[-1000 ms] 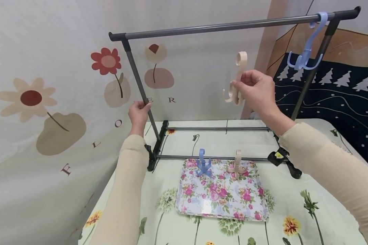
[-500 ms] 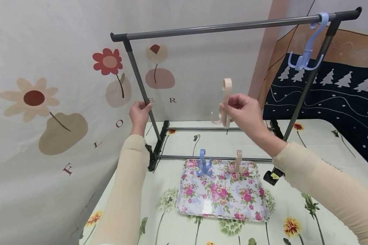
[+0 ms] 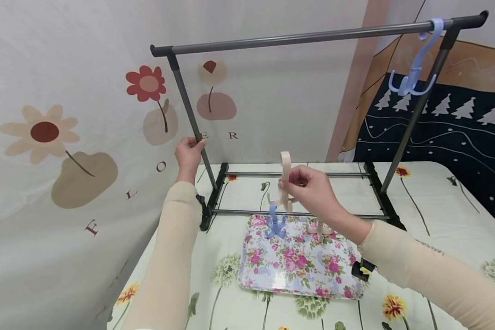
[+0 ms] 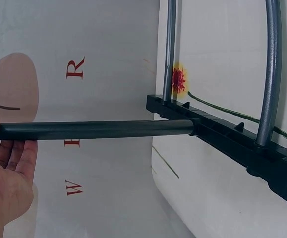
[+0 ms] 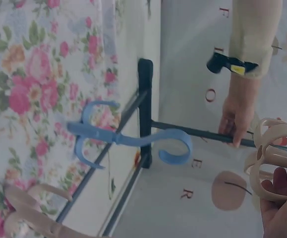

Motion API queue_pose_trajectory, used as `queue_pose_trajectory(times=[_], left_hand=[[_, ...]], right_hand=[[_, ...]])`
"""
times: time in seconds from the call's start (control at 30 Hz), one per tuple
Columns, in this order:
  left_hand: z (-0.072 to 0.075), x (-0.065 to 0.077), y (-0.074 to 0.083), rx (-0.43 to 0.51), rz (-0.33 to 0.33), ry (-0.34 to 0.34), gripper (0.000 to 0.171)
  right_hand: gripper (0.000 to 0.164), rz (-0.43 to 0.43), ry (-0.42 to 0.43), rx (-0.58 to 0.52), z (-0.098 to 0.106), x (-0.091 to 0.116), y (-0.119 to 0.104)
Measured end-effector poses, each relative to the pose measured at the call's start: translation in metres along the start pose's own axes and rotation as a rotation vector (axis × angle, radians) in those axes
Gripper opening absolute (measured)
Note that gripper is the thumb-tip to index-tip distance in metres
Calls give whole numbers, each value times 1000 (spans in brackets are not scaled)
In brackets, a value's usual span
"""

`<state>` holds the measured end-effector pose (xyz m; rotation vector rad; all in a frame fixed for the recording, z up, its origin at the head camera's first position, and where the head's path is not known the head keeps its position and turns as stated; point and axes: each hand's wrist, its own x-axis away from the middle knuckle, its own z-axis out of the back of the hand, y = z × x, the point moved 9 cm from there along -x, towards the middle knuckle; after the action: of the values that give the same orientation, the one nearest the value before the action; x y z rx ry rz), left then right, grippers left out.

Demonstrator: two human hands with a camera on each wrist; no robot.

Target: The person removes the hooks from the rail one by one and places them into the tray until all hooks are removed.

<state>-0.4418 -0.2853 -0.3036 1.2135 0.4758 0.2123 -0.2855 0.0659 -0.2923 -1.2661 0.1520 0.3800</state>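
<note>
My left hand (image 3: pixel 188 158) holds the left upright post (image 3: pixel 184 94) of a dark metal rack, thumb and fingers around it. My right hand (image 3: pixel 315 190) pinches a beige swivel hook (image 3: pixel 286 165) by its stem, upright in front of the rack, above the back edge of a floral tray (image 3: pixel 286 280). On that tray stand a blue swivel hook (image 3: pixel 275 228) and a second beige hook (image 3: pixel 320 234), the latter partly behind my right hand. Another blue hook (image 3: pixel 415 68) hangs from the right end of the top bar (image 3: pixel 297 40).
Two lower rails, including the front rail (image 3: pixel 235 212), join the rack's black feet, such as the left foot (image 4: pixel 222 144). A flower-printed cloth (image 3: pixel 437 284) covers the table. Behind hangs a pale printed curtain (image 3: pixel 272 101), with a dark tree-patterned fabric (image 3: pixel 441 133) at right.
My right hand has come down and to the left with the beige hook, from mid-rack height to just over the tray's back edge. My left hand keeps its hold on the post.
</note>
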Motion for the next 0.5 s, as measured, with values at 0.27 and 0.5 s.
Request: queue_pose_trajectory(times=[0.27,0.5], left_hand=[[0,1,0,-5,4,3,29],[1,2,1,-12,5,0,29]], right_hand=[[14,-51,-70,-50,-23,17,21],[9,-91,-128,-30,-42,33,45]])
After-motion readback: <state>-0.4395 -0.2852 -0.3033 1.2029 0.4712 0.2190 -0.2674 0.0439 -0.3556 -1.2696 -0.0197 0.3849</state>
